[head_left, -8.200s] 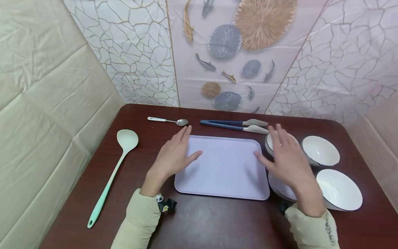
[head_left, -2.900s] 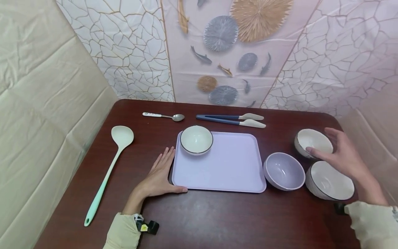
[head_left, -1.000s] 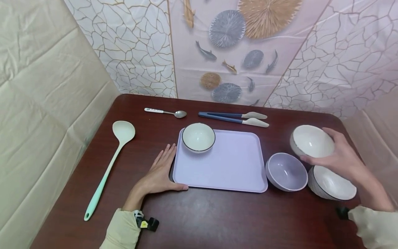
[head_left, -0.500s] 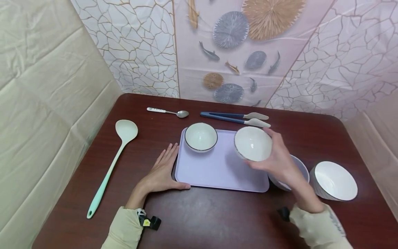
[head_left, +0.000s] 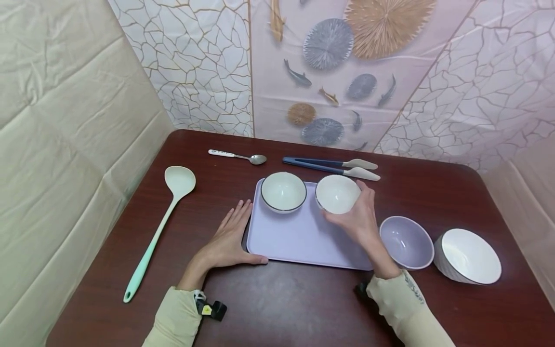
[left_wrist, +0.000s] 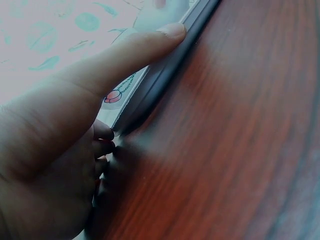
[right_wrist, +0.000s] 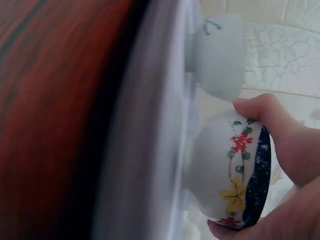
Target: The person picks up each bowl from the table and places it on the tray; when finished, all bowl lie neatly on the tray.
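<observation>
My right hand [head_left: 357, 214] grips a white bowl [head_left: 337, 193] by its side, over the back right part of the lavender tray [head_left: 299, 241]. In the right wrist view that bowl [right_wrist: 227, 175] shows painted flowers and a dark blue band at its rim, with thumb and fingers on opposite sides. A dark-rimmed white bowl [head_left: 284, 192] sits at the tray's back left. My left hand [head_left: 227, 238] lies spread at the tray's left front corner, thumb along the front edge. The left wrist view shows the left thumb [left_wrist: 145, 47] straight along that edge.
Right of the tray stand a lavender bowl [head_left: 406, 242] and a ribbed white bowl [head_left: 468, 256]. Behind it lie blue tongs [head_left: 329, 166] and a small spoon [head_left: 243, 156]. A mint-handled ladle [head_left: 162, 221] lies at the left. Cloth walls border the dark table [head_left: 277, 308].
My right hand has lifted the flowered bowl from the table's right side and carried it left over the tray. The dark-rimmed bowl has come onto the tray since the oldest frame. The left hand holds steady.
</observation>
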Demonstrator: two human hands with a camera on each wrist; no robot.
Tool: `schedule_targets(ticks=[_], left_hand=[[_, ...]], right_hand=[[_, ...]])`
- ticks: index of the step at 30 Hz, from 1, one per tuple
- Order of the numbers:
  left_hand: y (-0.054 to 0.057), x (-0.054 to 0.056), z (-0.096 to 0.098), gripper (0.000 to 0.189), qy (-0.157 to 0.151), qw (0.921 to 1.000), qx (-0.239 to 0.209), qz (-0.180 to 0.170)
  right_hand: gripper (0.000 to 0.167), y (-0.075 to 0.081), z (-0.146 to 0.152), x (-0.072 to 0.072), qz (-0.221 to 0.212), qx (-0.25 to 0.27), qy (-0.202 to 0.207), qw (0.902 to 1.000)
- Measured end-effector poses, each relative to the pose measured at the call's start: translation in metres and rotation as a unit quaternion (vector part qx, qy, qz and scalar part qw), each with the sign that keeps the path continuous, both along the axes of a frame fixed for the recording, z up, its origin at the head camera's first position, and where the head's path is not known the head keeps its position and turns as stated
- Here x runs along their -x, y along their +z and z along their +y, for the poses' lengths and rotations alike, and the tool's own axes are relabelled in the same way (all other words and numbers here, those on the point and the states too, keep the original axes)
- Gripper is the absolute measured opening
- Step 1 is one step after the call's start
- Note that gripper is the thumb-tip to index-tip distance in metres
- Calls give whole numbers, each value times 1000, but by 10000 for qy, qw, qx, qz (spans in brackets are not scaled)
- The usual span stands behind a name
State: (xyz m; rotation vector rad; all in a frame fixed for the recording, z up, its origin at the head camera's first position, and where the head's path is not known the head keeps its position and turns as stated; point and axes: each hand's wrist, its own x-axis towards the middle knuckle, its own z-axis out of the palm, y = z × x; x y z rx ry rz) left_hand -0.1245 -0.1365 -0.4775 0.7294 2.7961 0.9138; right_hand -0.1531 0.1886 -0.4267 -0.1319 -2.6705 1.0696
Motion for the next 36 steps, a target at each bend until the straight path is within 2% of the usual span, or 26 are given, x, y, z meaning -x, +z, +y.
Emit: schedule_targets(ticks=[8,17,23,30,36], left_hand=[[-1,1,0,135,8,10000,43,29],[0,1,0,135,19,10000,37,-40],[0,1,0,135,12,10000,51,-59],[1,0,1,135,0,10000,17,-55],[2,-1,1,135,2,10000,-27,-65]], right_hand=[[116,-10,1,8,39,-7,-75,10000],[116,-11,1,9,-110,-8,-74,9999],[120,-9,1,9,-32,-172,112,9998],[123,-2,2,6,177,-322,55,9993],[122,13,12,-4,235,-448,194,9985]])
